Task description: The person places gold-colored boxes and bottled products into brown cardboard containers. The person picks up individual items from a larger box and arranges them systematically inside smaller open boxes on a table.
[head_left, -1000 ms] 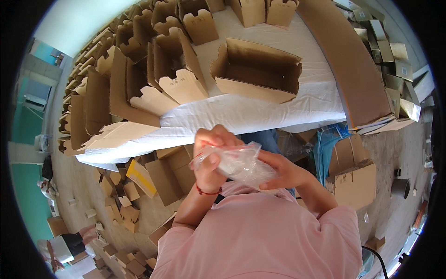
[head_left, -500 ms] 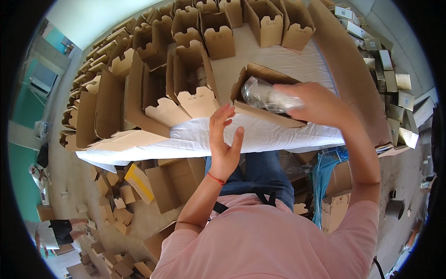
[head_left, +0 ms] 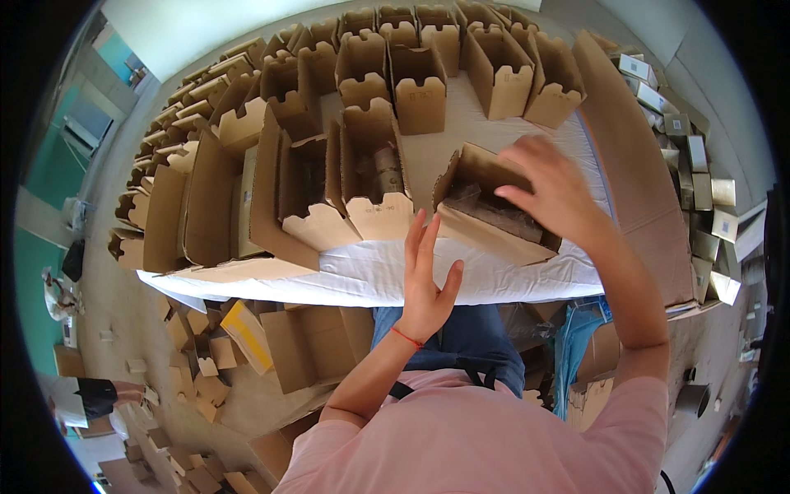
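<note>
An open cardboard box (head_left: 495,234) lies at a slant near the front edge of the cloth-covered table. Inside it rests a bundle in clear plastic (head_left: 491,212); what the plastic wraps cannot be made out. My right hand (head_left: 550,183), slightly blurred, is over the box's right end, thumb and fingers apart and holding nothing. Close to the box's left end is my left hand (head_left: 429,288), fingers stretched up and palm bare. Just left of it stands another open box (head_left: 380,216) with a pale cylindrical item (head_left: 387,171) inside.
Many open boxes (head_left: 420,103) fill the table's far and left sides. A long cardboard sheet (head_left: 638,185) borders the right, with small cartons (head_left: 704,198) stacked beyond. Loose cardboard (head_left: 321,346) and a blue plastic bag (head_left: 576,350) are below the table edge. Another person (head_left: 95,399) is at far left.
The plastic-wrapped bundle has gone down into the slanted box, and my right hand has let go and risen off it. My left hand stays raised beside the box. The view has shifted slightly.
</note>
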Available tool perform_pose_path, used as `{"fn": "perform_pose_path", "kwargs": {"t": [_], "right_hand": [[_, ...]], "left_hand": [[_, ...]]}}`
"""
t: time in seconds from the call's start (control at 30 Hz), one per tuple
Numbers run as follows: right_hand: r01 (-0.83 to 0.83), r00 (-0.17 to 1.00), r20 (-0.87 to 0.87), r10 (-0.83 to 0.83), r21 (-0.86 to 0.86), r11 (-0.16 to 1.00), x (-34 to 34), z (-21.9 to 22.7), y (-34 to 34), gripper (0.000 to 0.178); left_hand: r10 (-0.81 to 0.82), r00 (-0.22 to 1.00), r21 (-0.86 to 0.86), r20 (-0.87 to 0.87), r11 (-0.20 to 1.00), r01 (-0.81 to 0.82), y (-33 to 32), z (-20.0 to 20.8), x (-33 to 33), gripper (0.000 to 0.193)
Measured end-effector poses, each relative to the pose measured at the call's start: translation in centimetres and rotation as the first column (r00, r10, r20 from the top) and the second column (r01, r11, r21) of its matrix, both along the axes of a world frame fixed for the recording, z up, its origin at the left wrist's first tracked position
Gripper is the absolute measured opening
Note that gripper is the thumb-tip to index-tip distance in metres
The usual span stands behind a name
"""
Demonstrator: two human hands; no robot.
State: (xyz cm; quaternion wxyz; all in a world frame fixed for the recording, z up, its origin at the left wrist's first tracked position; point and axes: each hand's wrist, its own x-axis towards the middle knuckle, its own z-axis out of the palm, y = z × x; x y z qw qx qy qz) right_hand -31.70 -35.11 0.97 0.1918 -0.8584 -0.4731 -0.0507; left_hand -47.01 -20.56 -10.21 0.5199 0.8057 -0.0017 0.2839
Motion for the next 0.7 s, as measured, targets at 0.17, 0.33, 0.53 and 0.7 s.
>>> {"fn": "perform_pose_path", "kwargs": {"t": [0.17,0.33,0.53,0.7], "right_hand": [[0.156,0.963,-0.164,-0.213,-0.302,0.941,4.2,-2.7,-3.8,0.026],[0.158,0.919,-0.334,-0.208,-0.169,0.973,7.6,-3.6,-2.8,0.026],[0.347,0.728,-0.651,-0.217,0.076,0.935,9.2,-6.6,3.1,0.029],[0.471,0.552,-0.81,-0.195,0.11,0.875,6.9,-6.1,5.6,0.038]], "left_hand": [[0.027,1.0,0.013,0.004,1.0,-0.027,0.8,-0.8,-1.1,0.059],[0.093,0.995,-0.09,-0.019,0.991,-0.095,1.5,-2.0,-2.8,0.055],[0.111,0.994,-0.07,-0.015,0.991,-0.112,1.4,-2.1,-3.4,0.054],[0.073,0.997,-0.063,-0.001,0.995,-0.073,0.8,-2.1,-2.8,0.052]]}}
